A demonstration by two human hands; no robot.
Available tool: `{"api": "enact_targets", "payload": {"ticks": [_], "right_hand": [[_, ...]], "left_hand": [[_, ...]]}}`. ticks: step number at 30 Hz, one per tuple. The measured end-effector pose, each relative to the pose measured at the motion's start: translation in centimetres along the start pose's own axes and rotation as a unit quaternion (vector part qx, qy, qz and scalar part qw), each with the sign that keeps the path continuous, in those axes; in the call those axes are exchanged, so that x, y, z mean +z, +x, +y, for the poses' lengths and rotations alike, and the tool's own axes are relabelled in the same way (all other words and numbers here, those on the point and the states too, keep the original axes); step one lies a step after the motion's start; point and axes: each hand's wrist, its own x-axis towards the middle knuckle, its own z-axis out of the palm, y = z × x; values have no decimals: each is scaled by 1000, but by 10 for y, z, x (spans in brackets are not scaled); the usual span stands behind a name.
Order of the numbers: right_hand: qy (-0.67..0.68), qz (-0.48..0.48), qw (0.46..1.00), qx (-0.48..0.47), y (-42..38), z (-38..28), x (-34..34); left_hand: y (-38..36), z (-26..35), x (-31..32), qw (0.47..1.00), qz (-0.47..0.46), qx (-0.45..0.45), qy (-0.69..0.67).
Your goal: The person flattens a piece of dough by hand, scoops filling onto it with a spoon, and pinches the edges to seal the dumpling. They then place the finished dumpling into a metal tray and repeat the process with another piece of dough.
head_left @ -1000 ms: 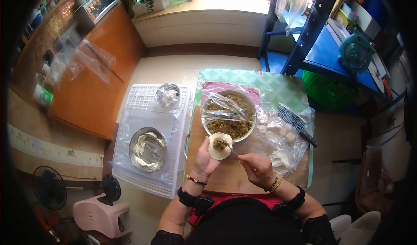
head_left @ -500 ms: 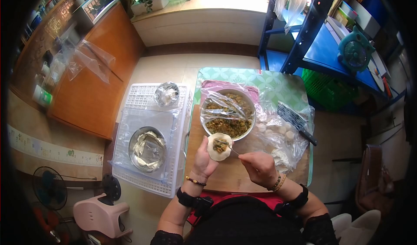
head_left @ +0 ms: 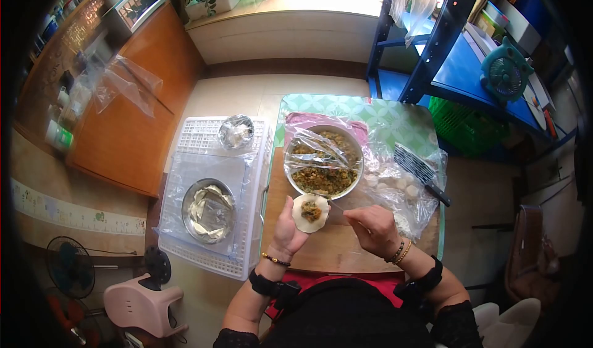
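Observation:
My left hand (head_left: 288, 229) holds a round dumpling wrapper (head_left: 302, 222) across its fingers, thumb raised at the edge. A mound of chopped filling (head_left: 311, 211) sits in the wrapper's middle. Pinched in my right hand (head_left: 374, 229) is a thin metal spoon (head_left: 335, 205), its tip over the wrapper's upper edge, near the bowl. Just beyond, a large metal bowl (head_left: 362, 169) of chopped filling is partly covered by plastic wrap. Further right, several pale dough pieces (head_left: 411, 192) lie under clear plastic, beside a black-handled cleaver (head_left: 423, 174).
A wooden board (head_left: 327, 252) covers the table's near part. To the left, a white plastic crate (head_left: 167, 224) carries a round metal tin (head_left: 185, 207) with folded dumplings and a small plastic-covered bowl (head_left: 236, 132). A pink stool (head_left: 139, 305) stands lower left, a blue shelf (head_left: 457, 70) upper right.
The spoon has lifted off the filling toward the wrapper's upper edge. My right hand has moved slightly right and turned; my left hand with the wrapper has shifted slightly down and left.

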Motion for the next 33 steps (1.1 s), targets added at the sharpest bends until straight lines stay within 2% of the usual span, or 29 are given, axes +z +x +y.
{"api": "enact_targets", "payload": {"ticks": [3,5,7,9,13,21,25,27,28,30,33], "right_hand": [[-23,4,999,28,6,11,-2],[-57,-31,996,65,5,27,6],[-64,-48,994,69,8,38,11],[-91,-107,987,83,9,46,18],[-88,-118,985,87,10,54,28],[44,-68,969,233,18,53,32],[49,-66,973,214,21,51,31],[53,-77,986,138,23,49,32],[54,-77,986,139,22,49,33],[-5,-155,986,61,21,52,36],[-8,-164,985,49,19,59,35]], "left_hand": [[-4,0,-6,1000,26,1,-11],[-6,-1,-10,999,31,0,-18],[-8,-2,-14,999,38,-1,4],[-11,-2,-16,999,39,1,8],[-12,-2,-20,999,45,6,18],[-10,-3,-32,999,42,4,3],[-9,-3,-35,999,46,6,-4],[-9,-4,-36,999,46,6,0],[-9,-4,-36,999,46,6,3],[-9,-3,-37,999,47,6,1],[-10,-3,-40,999,50,7,-2]]}}
